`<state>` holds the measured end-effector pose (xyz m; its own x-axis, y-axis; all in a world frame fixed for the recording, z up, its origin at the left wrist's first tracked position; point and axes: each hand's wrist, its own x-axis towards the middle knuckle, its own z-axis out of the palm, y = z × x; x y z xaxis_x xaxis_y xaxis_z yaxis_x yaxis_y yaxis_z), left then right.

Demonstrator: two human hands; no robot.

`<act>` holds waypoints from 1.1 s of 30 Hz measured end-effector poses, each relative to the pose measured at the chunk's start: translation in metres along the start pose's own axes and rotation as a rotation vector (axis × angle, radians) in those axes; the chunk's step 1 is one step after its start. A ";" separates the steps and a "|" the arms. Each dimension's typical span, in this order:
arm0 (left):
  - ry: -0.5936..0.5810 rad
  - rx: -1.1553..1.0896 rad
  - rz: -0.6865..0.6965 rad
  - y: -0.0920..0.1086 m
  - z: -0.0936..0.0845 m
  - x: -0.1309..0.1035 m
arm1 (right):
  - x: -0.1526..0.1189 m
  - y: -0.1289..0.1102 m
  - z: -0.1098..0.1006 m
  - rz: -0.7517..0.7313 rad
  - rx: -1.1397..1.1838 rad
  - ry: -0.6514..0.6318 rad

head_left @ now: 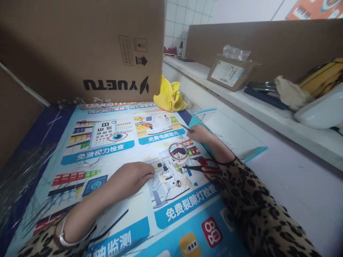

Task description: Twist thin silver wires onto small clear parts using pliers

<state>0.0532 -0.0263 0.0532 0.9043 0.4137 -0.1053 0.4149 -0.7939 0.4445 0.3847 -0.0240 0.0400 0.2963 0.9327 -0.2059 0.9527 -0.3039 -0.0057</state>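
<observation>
My left hand (140, 175) is closed in a pinch above the printed poster (142, 151); whatever its fingertips hold is too small to make out. A thin, pointed metal tool (187, 127) sticks out to the left from the closed fingers of my right hand (198, 134), at the poster's right edge. Between my hands lies a roll of clear tape (178, 152). Just below it, scissors (198, 168) with dark blades and red handles rest partly under my right sleeve. Fine dark wires or threads are scattered on the poster.
A large cardboard box (80, 46) stands at the back, with a crumpled yellow bag (170, 94) beside it. An open teal-edged box (227, 134) is at the right. The white shelf (268, 110) above bears a small labelled carton (229, 73) and a white bottle (321, 109).
</observation>
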 end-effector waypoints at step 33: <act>-0.049 0.004 0.019 0.001 0.011 0.002 | 0.004 -0.035 -0.007 -0.135 0.095 -0.130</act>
<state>0.0565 -0.0310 0.0432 0.9158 0.3765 -0.1401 0.3980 -0.8034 0.4429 0.3527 -0.0082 0.0459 0.1491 0.9353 -0.3210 0.9706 -0.2004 -0.1332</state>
